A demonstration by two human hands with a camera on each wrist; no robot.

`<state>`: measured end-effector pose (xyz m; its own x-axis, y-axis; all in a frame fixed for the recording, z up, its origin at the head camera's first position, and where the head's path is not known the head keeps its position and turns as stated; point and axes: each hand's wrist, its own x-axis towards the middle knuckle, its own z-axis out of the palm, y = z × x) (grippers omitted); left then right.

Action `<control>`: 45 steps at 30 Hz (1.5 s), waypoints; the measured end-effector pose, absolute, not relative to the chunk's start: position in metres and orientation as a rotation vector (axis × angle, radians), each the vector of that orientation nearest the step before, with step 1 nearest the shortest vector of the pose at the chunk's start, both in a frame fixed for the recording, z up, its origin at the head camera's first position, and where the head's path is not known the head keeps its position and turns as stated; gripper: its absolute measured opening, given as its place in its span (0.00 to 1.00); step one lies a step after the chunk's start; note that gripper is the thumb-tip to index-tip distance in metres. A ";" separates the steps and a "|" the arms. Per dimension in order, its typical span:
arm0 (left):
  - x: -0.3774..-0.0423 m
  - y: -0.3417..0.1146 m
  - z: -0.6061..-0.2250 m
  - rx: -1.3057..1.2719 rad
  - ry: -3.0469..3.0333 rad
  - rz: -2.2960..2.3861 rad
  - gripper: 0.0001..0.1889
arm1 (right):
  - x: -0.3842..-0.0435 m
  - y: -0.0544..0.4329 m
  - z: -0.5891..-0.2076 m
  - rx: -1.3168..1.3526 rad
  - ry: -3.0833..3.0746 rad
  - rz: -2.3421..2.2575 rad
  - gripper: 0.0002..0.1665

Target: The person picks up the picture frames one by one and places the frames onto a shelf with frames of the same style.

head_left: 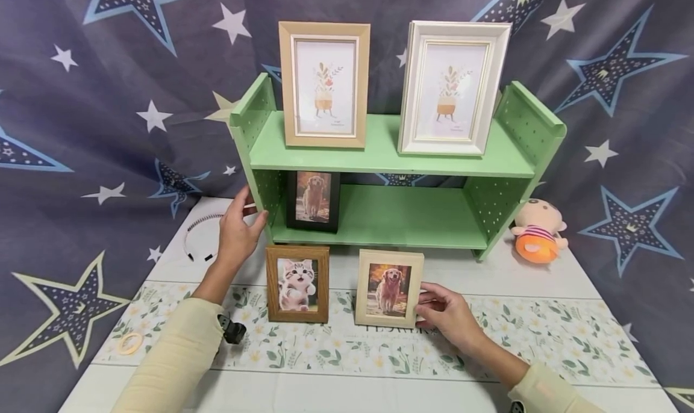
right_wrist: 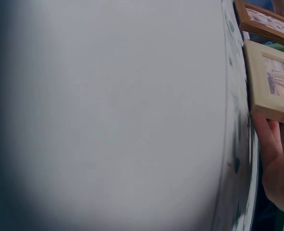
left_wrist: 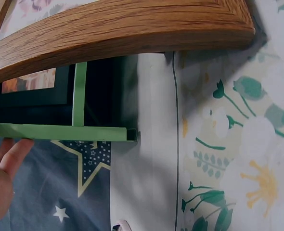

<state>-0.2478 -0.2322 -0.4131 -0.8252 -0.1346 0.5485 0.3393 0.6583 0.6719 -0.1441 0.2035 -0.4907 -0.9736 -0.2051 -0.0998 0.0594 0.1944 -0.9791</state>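
My left hand [head_left: 238,232] is at the left side panel of a green two-tier shelf [head_left: 401,214], fingertips against its outer face and thumb by its front edge. Lower right, my right hand [head_left: 447,313] grips the right edge of a cream photo frame [head_left: 389,254] with a golden dog picture. Its fingers also show along that edge in the right wrist view, where the cream frame [right_wrist: 260,89] stands on the table. Left of it stands a brown wooden frame [head_left: 273,285] with a kitten picture; this wooden frame [left_wrist: 132,31] crosses the top of the left wrist view.
A tan frame [head_left: 290,88] and a white frame [head_left: 409,88] stand on the upper tier, a black frame [head_left: 291,202] on the lower. A plush toy [head_left: 538,232] sits right of the shelf. A headband [head_left: 190,232] and a ring [head_left: 130,343] lie left.
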 end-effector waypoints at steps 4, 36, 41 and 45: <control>-0.247 -0.233 -0.412 -0.161 -2.297 -1.093 0.33 | -0.144 0.201 -0.492 -0.153 2.244 -1.872 0.34; -0.248 -0.233 -0.415 -0.204 -2.263 -1.072 0.33 | -0.168 0.208 -0.471 -0.229 2.285 -1.974 0.33; -0.248 -0.233 -0.416 -0.201 -2.265 -1.078 0.33 | -0.176 0.207 -0.464 -0.205 2.322 -1.951 0.33; -0.248 -0.233 -0.416 -0.198 -2.264 -1.082 0.33 | -0.186 0.205 -0.460 -0.172 2.347 -1.942 0.32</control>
